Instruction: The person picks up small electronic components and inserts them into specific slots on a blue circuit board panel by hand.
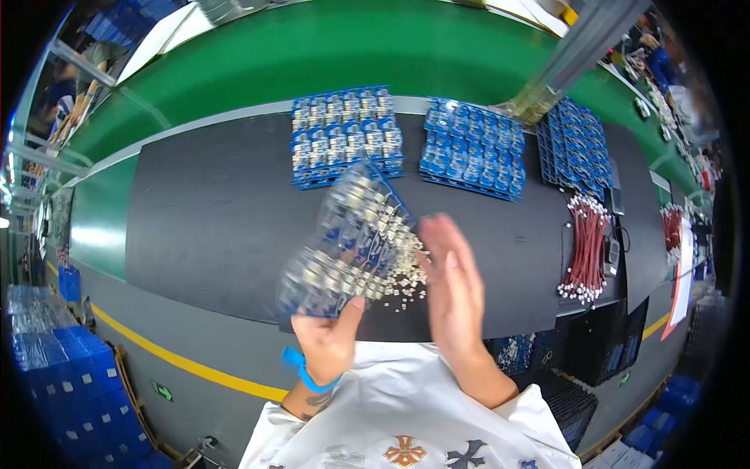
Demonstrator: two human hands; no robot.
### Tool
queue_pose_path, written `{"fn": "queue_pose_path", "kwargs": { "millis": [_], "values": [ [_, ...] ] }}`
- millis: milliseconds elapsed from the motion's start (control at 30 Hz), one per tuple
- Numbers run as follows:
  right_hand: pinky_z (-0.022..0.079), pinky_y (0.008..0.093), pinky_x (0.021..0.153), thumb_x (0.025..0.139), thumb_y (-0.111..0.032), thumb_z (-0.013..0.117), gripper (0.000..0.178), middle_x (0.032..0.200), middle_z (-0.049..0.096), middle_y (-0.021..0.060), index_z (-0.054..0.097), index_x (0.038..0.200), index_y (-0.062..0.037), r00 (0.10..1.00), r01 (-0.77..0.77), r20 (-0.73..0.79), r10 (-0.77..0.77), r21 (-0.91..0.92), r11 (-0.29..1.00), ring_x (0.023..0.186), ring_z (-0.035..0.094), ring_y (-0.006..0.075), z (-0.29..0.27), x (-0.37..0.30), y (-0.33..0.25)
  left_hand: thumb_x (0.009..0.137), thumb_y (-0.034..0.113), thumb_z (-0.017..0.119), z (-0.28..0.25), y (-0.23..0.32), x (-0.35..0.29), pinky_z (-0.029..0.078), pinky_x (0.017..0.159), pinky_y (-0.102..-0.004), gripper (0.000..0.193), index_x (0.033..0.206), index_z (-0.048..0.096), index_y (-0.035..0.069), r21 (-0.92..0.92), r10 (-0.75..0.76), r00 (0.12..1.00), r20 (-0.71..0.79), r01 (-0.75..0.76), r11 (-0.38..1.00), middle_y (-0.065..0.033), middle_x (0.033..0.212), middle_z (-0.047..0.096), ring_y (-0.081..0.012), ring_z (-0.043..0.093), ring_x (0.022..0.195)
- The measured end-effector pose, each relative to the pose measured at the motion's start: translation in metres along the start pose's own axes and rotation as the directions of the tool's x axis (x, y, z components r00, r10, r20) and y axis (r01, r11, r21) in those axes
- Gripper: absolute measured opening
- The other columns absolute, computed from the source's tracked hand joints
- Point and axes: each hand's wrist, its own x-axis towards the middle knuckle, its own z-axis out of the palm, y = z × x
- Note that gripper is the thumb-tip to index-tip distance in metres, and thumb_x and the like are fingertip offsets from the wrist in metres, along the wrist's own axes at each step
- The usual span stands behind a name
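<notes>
My left hand (326,344), with a blue band on the wrist, grips the near edge of a blue circuit board panel (324,270) that carries rows of white parts. The panel is tilted and smeared by motion. My right hand (453,293) is held up just to its right, fingers stretched out and nothing in them. Between the panel and this hand lies a loose heap of small white connectors (410,270) on the black mat (211,211). Part of the heap is hidden behind the panel.
Along the mat's far side stand a stack of panels with white parts (348,144) and two blue panel stacks, one middle (473,152), one right (576,148). A bundle of dark red cables (586,250) lies at the right. A metal post (582,55) rises behind.
</notes>
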Motion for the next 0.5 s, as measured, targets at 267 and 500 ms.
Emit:
{"fn": "queue_pose_path", "kwargs": {
  "millis": [267,500],
  "values": [
    [0.046,0.0253,0.073,0.085,-0.006,0.054,0.037,0.094,0.061,0.0105,0.043,0.119,0.0048,0.997,-0.074,-0.025,0.074,-0.028,0.997,0.083,0.057,0.0122,-0.015,0.005,-0.006,0.073,-0.017,0.048,0.008,0.012,0.001,0.035,0.097,-0.0455,0.06,0.129,0.033,-0.001,-0.897,-0.314,0.949,-0.036,0.108,0.428,-0.0158,0.13,0.038,-0.0279,0.04,0.119],
    [0.046,0.0249,0.072,0.083,-0.004,0.057,0.032,0.093,0.062,0.01,0.046,0.111,0.0049,0.997,-0.073,-0.016,0.073,-0.05,0.996,0.081,0.057,0.0118,-0.018,0.004,-0.004,0.078,-0.008,0.047,0.009,0.011,0.004,0.039,0.094,-0.0463,0.05,0.126,0.036,0.002,-0.861,-0.357,0.927,-0.115,0.086,0.502,-0.0174,0.126,0.042,-0.0301,0.047,0.112]
  ]
}}
